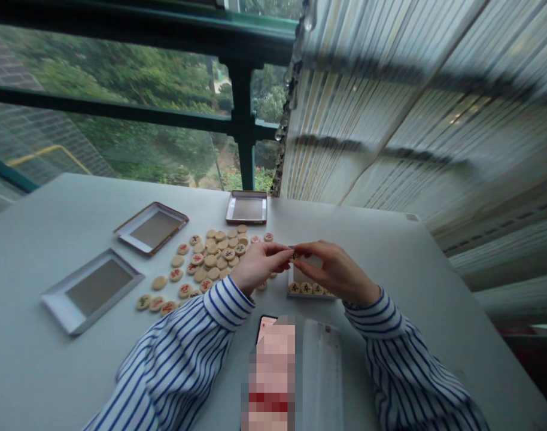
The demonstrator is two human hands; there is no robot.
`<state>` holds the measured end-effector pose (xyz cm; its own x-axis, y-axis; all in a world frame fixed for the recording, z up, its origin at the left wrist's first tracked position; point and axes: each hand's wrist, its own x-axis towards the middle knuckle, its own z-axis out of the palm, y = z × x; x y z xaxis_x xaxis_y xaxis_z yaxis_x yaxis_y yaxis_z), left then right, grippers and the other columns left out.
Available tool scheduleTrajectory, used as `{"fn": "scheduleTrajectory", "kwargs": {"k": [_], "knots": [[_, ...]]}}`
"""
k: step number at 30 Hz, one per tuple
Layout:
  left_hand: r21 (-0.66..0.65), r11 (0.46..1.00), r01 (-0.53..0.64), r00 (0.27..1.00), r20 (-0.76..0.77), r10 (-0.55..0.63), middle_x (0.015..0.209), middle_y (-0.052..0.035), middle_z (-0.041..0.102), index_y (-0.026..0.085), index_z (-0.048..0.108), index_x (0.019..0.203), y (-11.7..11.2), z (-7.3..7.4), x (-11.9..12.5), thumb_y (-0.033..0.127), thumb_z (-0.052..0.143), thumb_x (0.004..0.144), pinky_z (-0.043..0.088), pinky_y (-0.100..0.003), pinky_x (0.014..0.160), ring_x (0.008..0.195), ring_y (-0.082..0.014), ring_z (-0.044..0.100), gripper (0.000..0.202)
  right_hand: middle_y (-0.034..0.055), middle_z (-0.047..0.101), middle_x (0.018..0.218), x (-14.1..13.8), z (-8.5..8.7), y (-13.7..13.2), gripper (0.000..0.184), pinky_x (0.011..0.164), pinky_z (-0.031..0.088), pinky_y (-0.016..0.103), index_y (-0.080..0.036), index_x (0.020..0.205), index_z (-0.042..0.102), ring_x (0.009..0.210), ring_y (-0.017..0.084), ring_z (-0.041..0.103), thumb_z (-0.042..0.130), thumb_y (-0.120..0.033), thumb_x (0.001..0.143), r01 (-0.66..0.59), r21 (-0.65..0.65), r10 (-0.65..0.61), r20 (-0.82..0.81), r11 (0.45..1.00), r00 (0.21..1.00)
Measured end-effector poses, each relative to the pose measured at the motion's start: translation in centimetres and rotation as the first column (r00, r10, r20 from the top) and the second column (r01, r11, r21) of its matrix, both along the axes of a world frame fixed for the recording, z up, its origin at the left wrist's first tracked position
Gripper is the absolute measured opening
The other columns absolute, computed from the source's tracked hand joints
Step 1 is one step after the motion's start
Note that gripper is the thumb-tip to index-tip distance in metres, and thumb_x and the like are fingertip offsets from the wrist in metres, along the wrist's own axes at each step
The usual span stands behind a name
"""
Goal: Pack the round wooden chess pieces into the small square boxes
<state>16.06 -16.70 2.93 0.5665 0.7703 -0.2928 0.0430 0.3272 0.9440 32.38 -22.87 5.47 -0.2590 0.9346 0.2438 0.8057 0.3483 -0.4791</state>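
My left hand [259, 263] and my right hand [339, 269] meet fingertip to fingertip above a shallow box [310, 295]. Between their pinched fingers is a round wooden xiangqi piece [294, 255] with a black character. Along the near side of the box lies a row of several like pieces [306, 288], black characters facing up. My right hand covers part of the box's inside. Left of my left hand spreads a loose heap of xiangqi pieces [222, 262], some showing red or black characters, others blank side up. My left hand and sleeve hide some of them.
Three shallow trays or lids lie beyond the heap: a white one [60, 323], a brown-edged one [184, 222] and another at the back [246, 222]. Near me are a phone [267, 326], partly blurred out, and a translucent case [322, 371]. A window and curtain [367, 108] border the white table [390, 347].
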Motion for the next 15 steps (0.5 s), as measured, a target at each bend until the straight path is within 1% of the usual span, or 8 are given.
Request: {"fn": "scheduleTrajectory", "kwargs": {"k": [6, 11, 13, 15], "knots": [[0.02, 1.0, 0.0, 1.0, -0.027, 0.001, 0.065, -0.0034, 0.062, 0.01, 0.065, 0.083, -0.13, 0.14, 0.06, 0.029, 0.066, 0.068, 0.042, -0.022, 0.057, 0.06, -0.0097, 0.056, 0.025, 0.005, 0.067, 0.09, 0.03, -0.12, 0.12, 0.025, 0.076, 0.043, 0.029, -0.021, 0.103, 0.061, 0.083, 0.016, 0.059, 0.054, -0.029, 0.08, 0.006, 0.003, -0.006, 0.043, 1.0, 0.999], [0.067, 0.998, 0.014, 0.996, -0.088, -0.008, 0.063, -0.0035, 0.063, 0.011, 0.065, 0.084, -0.28, 0.31, 0.17, 0.028, 0.062, 0.071, 0.043, -0.022, 0.055, 0.058, -0.0106, 0.056, 0.022, 0.0048, 0.067, 0.086, -0.03, -0.27, 0.19, 0.024, 0.074, 0.043, 0.028, -0.02, 0.101, 0.062, 0.079, 0.015, 0.06, 0.053, -0.029, 0.081, -0.01, -0.001, 0.01, 0.059, 1.0, 0.998], [0.113, 0.993, 0.042, 0.992, -0.122, -0.028, 0.064, -0.004, 0.063, 0.011, 0.065, 0.085, -0.2, 0.14, 0.14, 0.028, 0.059, 0.073, 0.043, -0.022, 0.055, 0.059, -0.0113, 0.057, 0.022, 0.0043, 0.067, 0.083, 0.0, -0.32, 0.23, 0.022, 0.073, 0.043, 0.027, -0.02, 0.099, 0.062, 0.077, 0.015, 0.06, 0.053, -0.029, 0.081, -0.014, -0.005, 0.015, 0.068, 1.0, 0.998], [0.205, 0.975, 0.08, 0.984, -0.171, -0.045, 0.069, -0.0054, 0.065, 0.012, 0.065, 0.087, -0.01, -0.21, 0.04, 0.029, 0.056, 0.075, 0.043, -0.024, 0.056, 0.062, -0.0131, 0.058, 0.023, 0.004, 0.067, 0.082, 0.13, -0.41, 0.29, 0.021, 0.072, 0.043, 0.026, -0.02, 0.097, 0.062, 0.076, 0.014, 0.06, 0.053, -0.028, 0.08, -0.015, -0.008, 0.016, 0.076, 1.0, 0.997]]}}
